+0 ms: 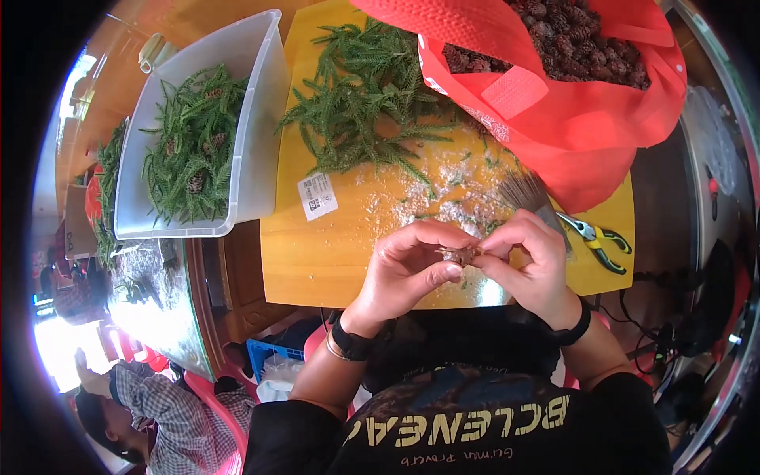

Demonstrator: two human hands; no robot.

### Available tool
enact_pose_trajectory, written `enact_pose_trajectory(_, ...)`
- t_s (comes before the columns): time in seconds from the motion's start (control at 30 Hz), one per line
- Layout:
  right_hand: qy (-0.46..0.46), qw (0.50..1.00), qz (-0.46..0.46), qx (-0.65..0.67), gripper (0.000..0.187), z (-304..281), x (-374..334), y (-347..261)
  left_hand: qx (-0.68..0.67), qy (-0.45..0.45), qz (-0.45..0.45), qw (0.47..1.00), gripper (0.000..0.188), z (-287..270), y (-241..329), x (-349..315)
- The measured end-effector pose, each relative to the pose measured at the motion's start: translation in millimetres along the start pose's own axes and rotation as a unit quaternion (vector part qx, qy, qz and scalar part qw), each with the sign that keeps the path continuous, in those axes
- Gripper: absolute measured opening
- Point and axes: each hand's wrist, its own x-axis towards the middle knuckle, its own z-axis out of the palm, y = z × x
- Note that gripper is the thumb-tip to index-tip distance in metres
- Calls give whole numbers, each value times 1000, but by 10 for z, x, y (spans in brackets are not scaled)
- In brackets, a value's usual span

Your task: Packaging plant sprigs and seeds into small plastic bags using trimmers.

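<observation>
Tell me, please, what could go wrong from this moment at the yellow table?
What looks like a small brown pine cone is pinched only by the fingertips of the left hand and right hand, so it might slip. The pliers lie close to the right edge of the yellow table; an elbow or sleeve could knock them off. The open red bag is heaped with pine cones, which may spill if it tips.

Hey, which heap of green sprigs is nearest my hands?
The loose heap lying directly on the yellow table, beyond your left hand. The heap inside the translucent bin and the sprigs past it lie farther left.
</observation>
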Motion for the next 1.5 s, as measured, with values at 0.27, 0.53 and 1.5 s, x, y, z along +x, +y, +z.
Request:
enact_pose_trajectory(0.27, -28, 999, -39, -17, 19, -80, 66, -34, -41, 41, -81, 995, 25, 37, 49, -2)
enact_pose_trajectory(0.53, -26, 990, -110, -88, 23, -170, 285, -325, -101, -16, -17, 995, 28, 3, 139, 83)
enact_pose_trajectory(1.5, -275, 908, -86, -304, 58, -239, 352, -447, -41, -42, -217, 974, 23, -89, 142, 130)
